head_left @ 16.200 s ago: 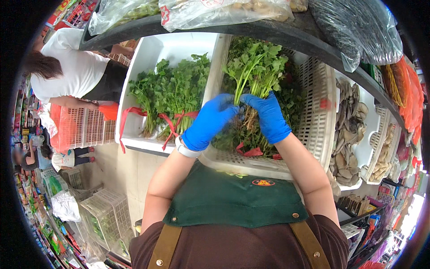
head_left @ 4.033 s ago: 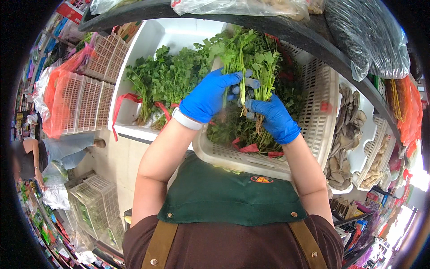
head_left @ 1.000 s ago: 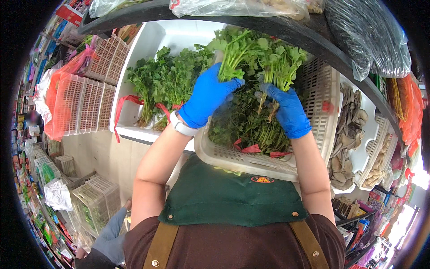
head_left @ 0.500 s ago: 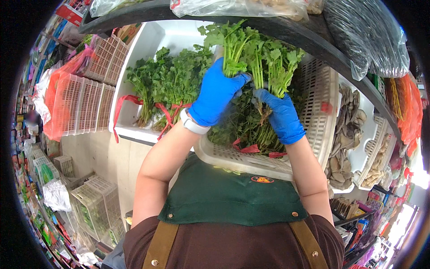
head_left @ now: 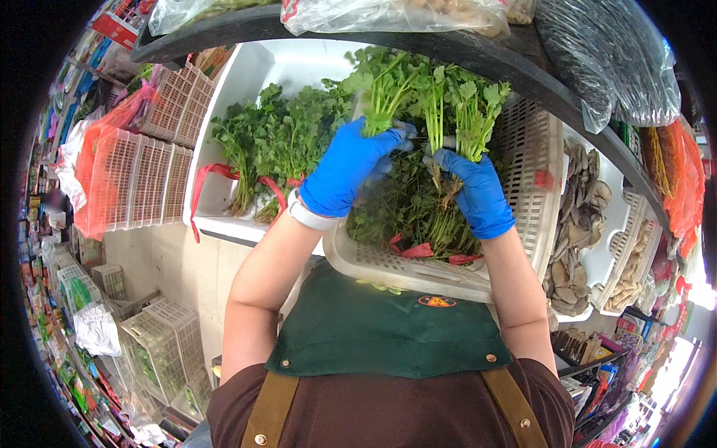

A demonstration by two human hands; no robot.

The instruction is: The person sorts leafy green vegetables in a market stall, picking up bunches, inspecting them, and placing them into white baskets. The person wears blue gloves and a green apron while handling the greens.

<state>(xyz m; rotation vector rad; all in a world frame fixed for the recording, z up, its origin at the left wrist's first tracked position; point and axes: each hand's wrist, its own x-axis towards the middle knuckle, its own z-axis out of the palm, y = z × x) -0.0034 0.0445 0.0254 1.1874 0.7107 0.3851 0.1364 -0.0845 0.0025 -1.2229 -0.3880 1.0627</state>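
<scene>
My left hand (head_left: 345, 166), in a blue glove, is closed around the stems of a small bunch of coriander (head_left: 386, 98). Beside it, my gloved right hand (head_left: 473, 193) grips another bunch of coriander (head_left: 469, 112) by its lower stems, with pale roots poking out below the fingers. Both bunches stand leaf-up over a white slatted plastic basket (head_left: 396, 270). Inside that basket lie more greens (head_left: 414, 201), some tied with red tape (head_left: 412, 248). My hands partly hide the basket's contents.
To the left, a white foam box (head_left: 213, 221) holds tied green bunches (head_left: 287, 131). A dark shelf edge (head_left: 418, 39) with bagged goods (head_left: 612, 63) curves above my hands. Grey mushrooms (head_left: 571, 231) sit at the right. Plastic crates (head_left: 142, 179) are stacked at the far left.
My left hand has moved slightly down and left with its bunch, widening the gap between the two bunches. The right hand has shifted a little to the right and stays closed.
</scene>
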